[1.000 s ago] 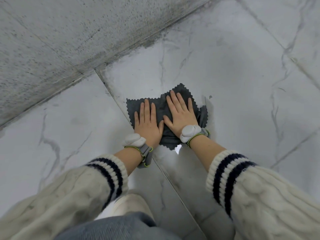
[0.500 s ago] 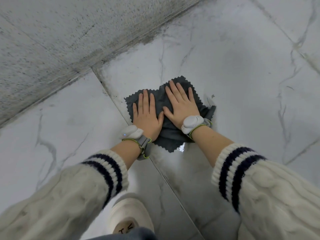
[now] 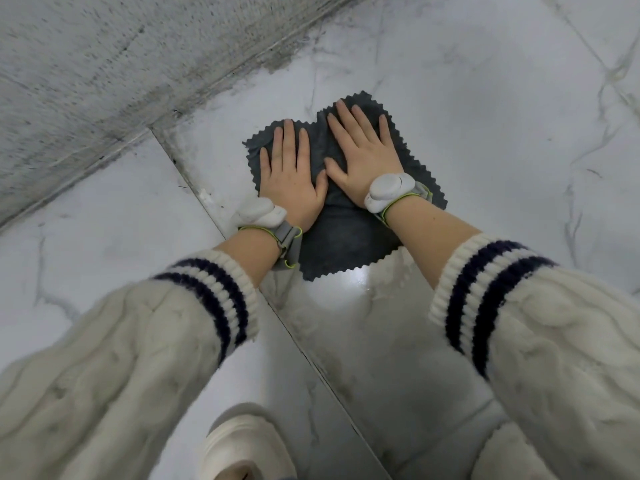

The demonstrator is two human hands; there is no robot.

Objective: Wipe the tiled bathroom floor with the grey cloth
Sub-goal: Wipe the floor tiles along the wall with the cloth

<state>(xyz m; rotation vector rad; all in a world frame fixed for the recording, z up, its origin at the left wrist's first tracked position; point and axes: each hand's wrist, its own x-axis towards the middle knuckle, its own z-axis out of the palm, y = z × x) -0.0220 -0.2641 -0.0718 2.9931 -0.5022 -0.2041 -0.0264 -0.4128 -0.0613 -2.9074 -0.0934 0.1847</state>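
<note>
- Two hands, left hand (image 3: 289, 180) and right hand (image 3: 363, 152), press flat with straight fingers, thumbs touching.
- Under them: dark grey zigzag-edged cloth (image 3: 346, 233) on white marble-patterned floor tiles (image 3: 485, 133).

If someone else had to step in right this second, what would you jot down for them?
Left hand: flat, fingers straight, pressing the grey cloth.
Right hand: likewise, beside it on the cloth.
Cloth: spread on the tiled floor near the wall, right of a grout line.
Done: cloth laid down; how much is wiped cannot be told.
Left: wipe the tiles around.
</note>
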